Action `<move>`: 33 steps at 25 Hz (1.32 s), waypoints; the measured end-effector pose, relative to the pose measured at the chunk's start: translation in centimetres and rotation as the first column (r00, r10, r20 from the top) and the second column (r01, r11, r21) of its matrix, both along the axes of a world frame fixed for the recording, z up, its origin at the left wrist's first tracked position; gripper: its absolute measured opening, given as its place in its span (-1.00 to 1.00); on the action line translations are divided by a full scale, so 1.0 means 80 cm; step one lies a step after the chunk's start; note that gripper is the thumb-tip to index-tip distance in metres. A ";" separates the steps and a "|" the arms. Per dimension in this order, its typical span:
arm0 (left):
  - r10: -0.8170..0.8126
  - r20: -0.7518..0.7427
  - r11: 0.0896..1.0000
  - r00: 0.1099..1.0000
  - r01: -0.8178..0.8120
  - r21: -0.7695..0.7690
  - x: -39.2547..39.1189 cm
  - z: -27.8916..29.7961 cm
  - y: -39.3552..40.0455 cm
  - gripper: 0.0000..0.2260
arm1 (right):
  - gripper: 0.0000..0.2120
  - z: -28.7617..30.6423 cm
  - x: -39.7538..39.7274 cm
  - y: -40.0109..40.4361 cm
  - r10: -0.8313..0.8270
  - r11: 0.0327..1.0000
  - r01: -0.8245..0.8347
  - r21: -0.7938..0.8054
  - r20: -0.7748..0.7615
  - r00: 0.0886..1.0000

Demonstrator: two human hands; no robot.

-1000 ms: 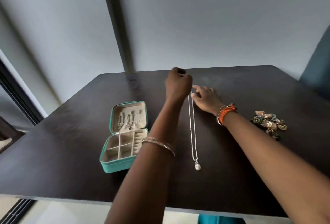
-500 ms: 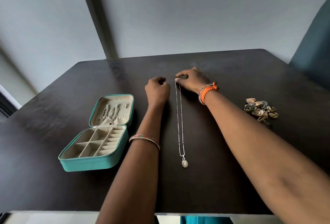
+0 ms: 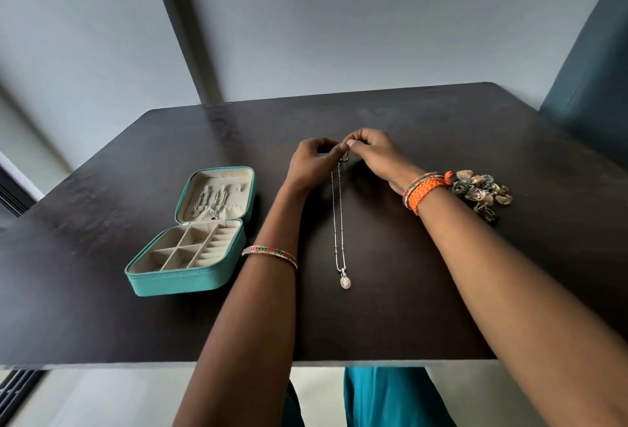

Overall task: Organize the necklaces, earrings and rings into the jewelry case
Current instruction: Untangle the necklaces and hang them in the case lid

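A silver chain necklace (image 3: 338,222) with an oval pendant lies stretched toward me on the dark table (image 3: 441,141). My left hand (image 3: 314,161) and my right hand (image 3: 372,154) meet at its far end, and both pinch the chain near its clasp. The teal jewelry case (image 3: 185,282) stands open to the left, with silver necklaces hanging inside its lid and beige compartments in its base. A heap of gold-toned earrings and rings (image 3: 482,190) sits just right of my right wrist.
A teal chair back (image 3: 591,62) stands at the table's far right. The table's near edge runs just below my forearms. A dark vertical post (image 3: 190,35) rises behind the table against the grey wall.
My left hand came back from the far side and joined my right hand at the chain's top end. Both hands now pinch it. The view shifted, placing the case further left.
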State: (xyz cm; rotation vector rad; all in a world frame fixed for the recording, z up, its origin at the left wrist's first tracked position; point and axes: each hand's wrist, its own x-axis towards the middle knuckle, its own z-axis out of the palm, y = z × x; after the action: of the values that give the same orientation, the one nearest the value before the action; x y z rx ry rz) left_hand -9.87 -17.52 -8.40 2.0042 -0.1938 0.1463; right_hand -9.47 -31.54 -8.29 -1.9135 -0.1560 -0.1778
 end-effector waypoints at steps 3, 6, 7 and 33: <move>-0.090 0.011 0.996 0.996 0.090 -0.028 -0.010 0.003 -0.004 -0.90 | -0.76 0.011 -0.017 0.000 -0.006 0.987 -0.002 0.162 0.050 0.999; -0.102 -0.021 0.985 0.995 0.098 -0.144 -0.020 0.008 -0.017 -0.85 | -0.78 0.013 -0.018 0.001 -0.022 0.964 0.009 0.265 0.045 0.999; -0.090 -0.075 0.964 0.993 0.068 -0.257 -0.021 0.013 -0.018 -0.81 | -0.79 0.011 -0.019 0.000 -0.028 0.955 0.017 0.295 0.034 0.999; -0.363 0.003 0.532 0.932 0.210 -0.820 -0.036 0.056 0.017 -0.76 | -0.93 0.066 -0.068 0.025 0.052 0.900 0.283 -0.331 0.726 0.685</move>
State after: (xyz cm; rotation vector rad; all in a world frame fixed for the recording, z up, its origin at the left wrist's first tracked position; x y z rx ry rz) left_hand -12.71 -16.16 -3.95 1.0098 -0.2861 -0.1419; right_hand -14.90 -29.58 -3.04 -2.1839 -0.6515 -1.0846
